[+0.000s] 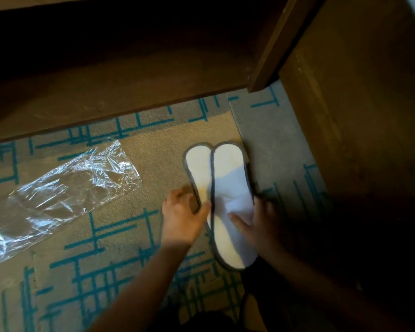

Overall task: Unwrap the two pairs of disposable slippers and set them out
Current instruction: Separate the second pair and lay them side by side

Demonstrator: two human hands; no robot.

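Note:
Two white disposable slippers with grey trim lie side by side on the carpet, heels pointing away from me. The left slipper (198,168) is partly under my left hand (183,218), whose fingers pinch its edge. The right slipper (233,200) lies flat, its toe end near me. My right hand (256,224) grips its white upper strap. An empty clear plastic wrapper (65,192) lies crumpled on the carpet to the left. Only one pair is in view.
Brown carpet (106,259) with teal line pattern covers the floor. A dark wooden furniture base (106,92) runs along the far side, with a wooden post (273,56) and a panel (357,116) at the right. Deep shadow fills the lower right.

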